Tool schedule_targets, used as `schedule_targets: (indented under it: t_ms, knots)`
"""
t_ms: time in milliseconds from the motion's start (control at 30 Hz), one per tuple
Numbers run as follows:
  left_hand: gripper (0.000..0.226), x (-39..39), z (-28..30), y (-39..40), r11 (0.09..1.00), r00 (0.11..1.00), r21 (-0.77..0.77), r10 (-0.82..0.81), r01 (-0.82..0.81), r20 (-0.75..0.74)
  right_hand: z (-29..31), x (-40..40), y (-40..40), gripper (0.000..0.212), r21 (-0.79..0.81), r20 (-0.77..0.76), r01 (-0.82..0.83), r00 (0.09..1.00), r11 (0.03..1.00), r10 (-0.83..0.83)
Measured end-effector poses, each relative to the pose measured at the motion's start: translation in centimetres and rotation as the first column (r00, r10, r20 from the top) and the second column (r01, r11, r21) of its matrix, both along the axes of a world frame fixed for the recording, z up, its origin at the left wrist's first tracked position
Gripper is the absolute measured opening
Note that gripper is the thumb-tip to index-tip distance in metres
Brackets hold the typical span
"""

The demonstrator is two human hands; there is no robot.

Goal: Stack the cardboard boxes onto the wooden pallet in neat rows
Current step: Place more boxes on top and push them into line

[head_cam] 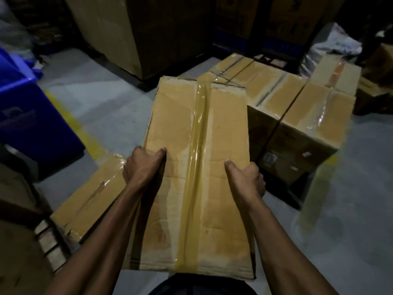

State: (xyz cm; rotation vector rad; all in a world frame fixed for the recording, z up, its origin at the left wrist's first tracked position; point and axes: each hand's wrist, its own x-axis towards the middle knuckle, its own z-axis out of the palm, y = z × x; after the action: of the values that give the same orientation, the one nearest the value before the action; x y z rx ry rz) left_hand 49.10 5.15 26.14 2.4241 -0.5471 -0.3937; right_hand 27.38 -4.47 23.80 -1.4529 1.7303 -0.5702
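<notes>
1. Hands grip one long cardboard box (197, 167) from either side: the left hand (143, 165) wraps over its left edge with the thumb lying on the top face, and the right hand (246, 177) clasps the right edge, thumb likewise on top and fingers curled down the side.
2. The box runs lengthwise away from the person, between the two forearms, with a glossy strip of tape (196, 158) down its middle; its near end sits close to the body.
3. Just left of it and lower, a second box (85, 201) lies flat, partly under the left forearm.
4. Beyond the far end and to the right, a row of taped boxes (297, 109) stands packed side by side on a dark base; whether that base is the pallet cannot be told.
5. A blue bin (27, 116) stands at the left on the grey floor (340, 220), beside a yellow line (80, 133).
6. Large cartons (131, 33) rise at the back.
</notes>
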Motion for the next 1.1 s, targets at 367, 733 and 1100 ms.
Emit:
schedule_targets:
  t_ms: [367, 733, 1100]
  knots:
    - [0.067, 13.7, 1.7, -16.4, 0.998, 0.998, 0.017, 0.067, -0.067, 0.021, 2.4, 13.8, -17.0, 0.059, 0.013, -0.009, -0.047, 0.999, 0.999, 0.048]
    - [0.068, 29.5, -1.8, -38.0, 0.990, 0.989, 0.004, -0.143, 0.143, -0.031, 0.4, 28.1, -34.5, 0.069, 0.039, -0.038, 0.173, 0.984, 0.984, -0.171]
    - [0.067, 37.2, -1.8, -56.2, 0.907, 0.906, -0.027, -0.421, 0.420, -0.049, 0.8, 35.2, -49.0, 0.062, 0.093, -0.054, 0.341, 0.940, 0.935, -0.337]
